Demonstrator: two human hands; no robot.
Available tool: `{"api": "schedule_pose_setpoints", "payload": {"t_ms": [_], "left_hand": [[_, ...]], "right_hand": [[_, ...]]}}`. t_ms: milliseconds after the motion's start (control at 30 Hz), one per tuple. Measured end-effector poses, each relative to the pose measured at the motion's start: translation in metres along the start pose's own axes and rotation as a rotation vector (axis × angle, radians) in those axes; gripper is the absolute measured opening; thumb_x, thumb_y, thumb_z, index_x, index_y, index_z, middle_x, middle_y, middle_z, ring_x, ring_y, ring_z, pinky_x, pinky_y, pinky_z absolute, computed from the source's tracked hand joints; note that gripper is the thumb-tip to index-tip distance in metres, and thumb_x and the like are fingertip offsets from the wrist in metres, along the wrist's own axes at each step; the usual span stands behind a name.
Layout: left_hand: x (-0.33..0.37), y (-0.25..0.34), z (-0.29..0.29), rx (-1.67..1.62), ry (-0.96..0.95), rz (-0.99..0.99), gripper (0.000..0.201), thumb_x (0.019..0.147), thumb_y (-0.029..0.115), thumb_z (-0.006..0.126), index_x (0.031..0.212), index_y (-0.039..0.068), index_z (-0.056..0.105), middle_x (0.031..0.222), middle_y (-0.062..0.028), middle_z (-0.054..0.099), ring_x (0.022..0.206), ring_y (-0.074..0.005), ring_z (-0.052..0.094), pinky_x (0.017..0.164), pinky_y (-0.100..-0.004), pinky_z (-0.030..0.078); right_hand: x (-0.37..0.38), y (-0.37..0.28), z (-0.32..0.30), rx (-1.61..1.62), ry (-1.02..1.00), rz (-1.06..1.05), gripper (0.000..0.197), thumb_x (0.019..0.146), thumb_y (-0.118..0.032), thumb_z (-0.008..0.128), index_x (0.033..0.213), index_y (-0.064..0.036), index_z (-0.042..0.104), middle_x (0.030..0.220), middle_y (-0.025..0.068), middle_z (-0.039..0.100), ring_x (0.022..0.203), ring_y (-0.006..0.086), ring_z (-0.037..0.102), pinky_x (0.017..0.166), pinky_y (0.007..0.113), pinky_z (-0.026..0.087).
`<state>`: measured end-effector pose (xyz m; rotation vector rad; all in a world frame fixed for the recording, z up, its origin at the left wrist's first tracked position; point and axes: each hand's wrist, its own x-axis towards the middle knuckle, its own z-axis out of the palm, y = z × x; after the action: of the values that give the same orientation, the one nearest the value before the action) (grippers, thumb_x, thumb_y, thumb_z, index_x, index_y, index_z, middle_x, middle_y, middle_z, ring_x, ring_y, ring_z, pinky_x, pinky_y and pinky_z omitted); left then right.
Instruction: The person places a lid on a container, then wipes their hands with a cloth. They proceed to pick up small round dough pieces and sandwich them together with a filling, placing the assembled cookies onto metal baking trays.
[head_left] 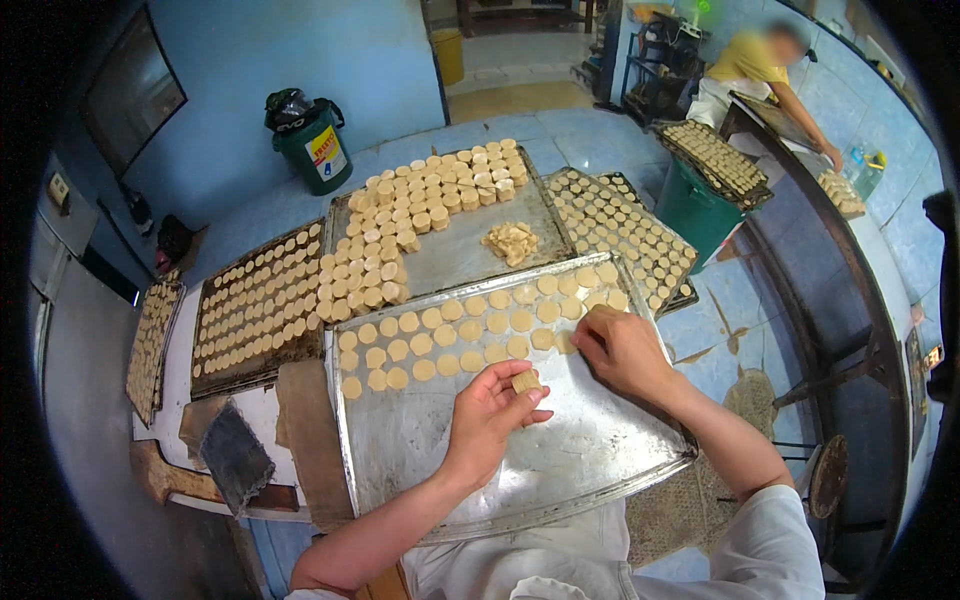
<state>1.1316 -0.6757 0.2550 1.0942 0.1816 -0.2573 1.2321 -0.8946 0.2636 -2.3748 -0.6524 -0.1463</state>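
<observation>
My left hand (482, 420) holds a short stack of pale round dough discs (525, 381) between thumb and fingers, above the metal baking tray (420, 455) in front of me. On the tray's right side my right hand (627, 352) has its fingers curled together, with the tips at a flat dough disc (565, 343) at the end of the nearest row. Rows of similar discs (470, 331) cover the far half of this tray; its near half is bare, shiny metal. The fingertips of the right hand partly cover that disc.
Behind stands a tray with stacked dough pieces (385, 240) and a heap of dough scraps (511, 242). Disc-filled trays lie left (255, 300) and right (620, 235). Dark cloths (237, 455) hang at the left. A person in yellow (745, 60) works at a far-right bench.
</observation>
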Motion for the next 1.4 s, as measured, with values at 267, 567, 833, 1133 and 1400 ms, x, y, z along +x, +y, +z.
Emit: {"api": "schedule_pose_setpoints", "payload": {"t_ms": [267,567,833,1133,1400], "left_hand": [[0.01,-0.005,0.008,0.036,-0.058,-0.003,0.038,0.104,0.0,0.066,0.14,-0.004,0.056,0.12,-0.011,0.068,0.112,-0.019,0.071,0.091,-0.0363,0.066],[0.025,-0.011,0.021,0.055,-0.085,0.014,0.04,0.102,0.001,0.069,0.139,-0.004,0.057,0.126,-0.012,0.066,0.111,-0.0186,0.07,0.088,-0.0354,0.066],[0.04,-0.026,0.029,0.066,-0.222,-0.005,0.042,0.103,0.005,0.07,0.142,0.0,0.058,0.172,-0.0213,0.028,0.115,-0.0195,0.069,0.088,-0.0352,0.065],[0.045,-0.027,0.047,-0.026,-0.296,0.004,0.042,0.105,0.004,0.067,0.144,-0.003,0.055,0.151,-0.0171,0.056,0.116,-0.0197,0.069,0.091,-0.0339,0.063],[0.007,-0.002,0.013,0.018,-0.269,0.031,0.042,0.104,0.002,0.066,0.145,-0.003,0.056,0.127,-0.0109,0.069,0.111,-0.0171,0.069,0.089,-0.0333,0.062]], "right_hand": [[-0.02,-0.02,-0.007,0.403,-0.192,0.101,0.027,0.101,-0.026,0.076,0.1,0.0002,0.07,0.082,0.0141,0.07,0.071,0.0215,0.064,0.066,0.036,0.05],[-0.014,0.007,-0.016,0.198,0.003,0.079,0.022,0.099,-0.023,0.076,0.097,-0.0017,0.073,0.09,0.016,0.067,0.076,0.0293,0.067,0.068,0.041,0.051],[-0.033,-0.007,-0.04,0.387,-0.224,0.172,0.023,0.101,-0.022,0.073,0.098,0.0003,0.07,0.083,0.0141,0.069,0.076,0.0205,0.065,0.069,0.037,0.051],[-0.037,0.001,-0.054,0.268,-0.124,0.275,0.027,0.1,-0.029,0.075,0.097,-0.0018,0.074,0.086,0.0128,0.071,0.075,0.0235,0.068,0.069,0.036,0.052],[-0.051,-0.044,-0.027,0.542,-0.134,0.235,0.016,0.104,-0.015,0.072,0.103,0.0,0.068,0.086,0.0012,0.067,0.078,0.0099,0.057,0.073,0.027,0.049]]}}
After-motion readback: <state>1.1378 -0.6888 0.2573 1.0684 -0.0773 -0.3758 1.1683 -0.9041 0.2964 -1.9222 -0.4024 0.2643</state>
